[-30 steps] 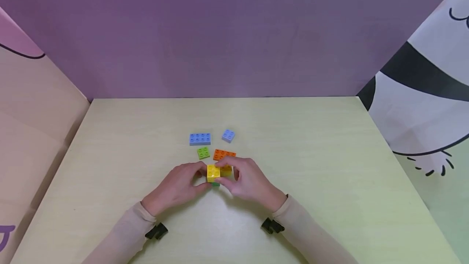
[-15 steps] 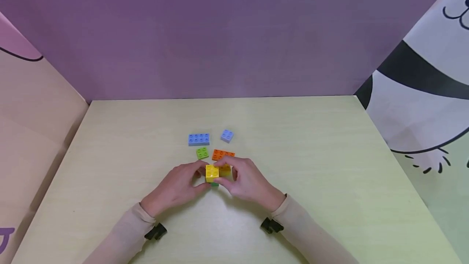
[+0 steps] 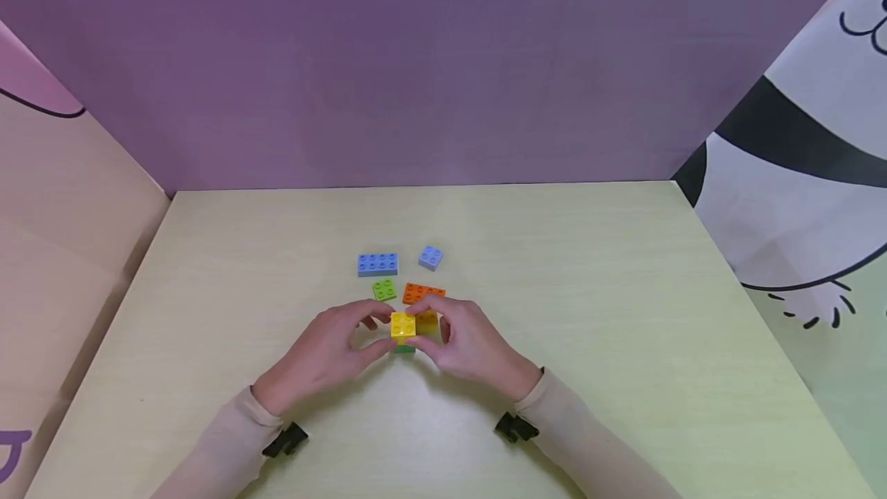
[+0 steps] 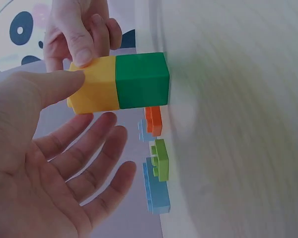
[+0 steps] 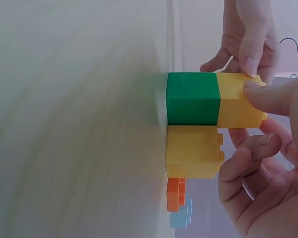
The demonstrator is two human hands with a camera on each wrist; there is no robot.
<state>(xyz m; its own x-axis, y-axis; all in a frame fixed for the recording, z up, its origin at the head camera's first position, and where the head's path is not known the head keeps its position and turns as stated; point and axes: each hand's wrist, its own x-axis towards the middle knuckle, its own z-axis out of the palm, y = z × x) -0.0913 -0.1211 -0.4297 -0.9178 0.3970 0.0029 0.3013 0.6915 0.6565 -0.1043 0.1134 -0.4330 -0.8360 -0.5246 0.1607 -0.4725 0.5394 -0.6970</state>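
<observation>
A yellow toy brick [image 3: 403, 326] sits on top of a green brick [image 4: 142, 81], which appears to stand on the table. My left hand [image 3: 315, 349] holds the yellow brick lightly at its left side, thumb on the front and index finger toward the back; its other fingers are spread. From the right, my right hand [image 3: 474, 341] pinches the same brick between thumb and index finger. Close beside the green brick stands a second yellow brick [image 5: 191, 151], partly covered by the right hand in the head view.
Just behind the hands lie an orange brick [image 3: 424, 293] and a lime green brick [image 3: 384, 289]. Farther back are a long blue brick [image 3: 377, 265] and a smaller blue brick [image 3: 430, 257]. A purple wall [image 3: 430, 68] rises at the far table edge.
My left hand has shifted slightly left, its thumb and fingers drawn a little back along the yellow brick's side. The right hand and the bricks look unmoved.
</observation>
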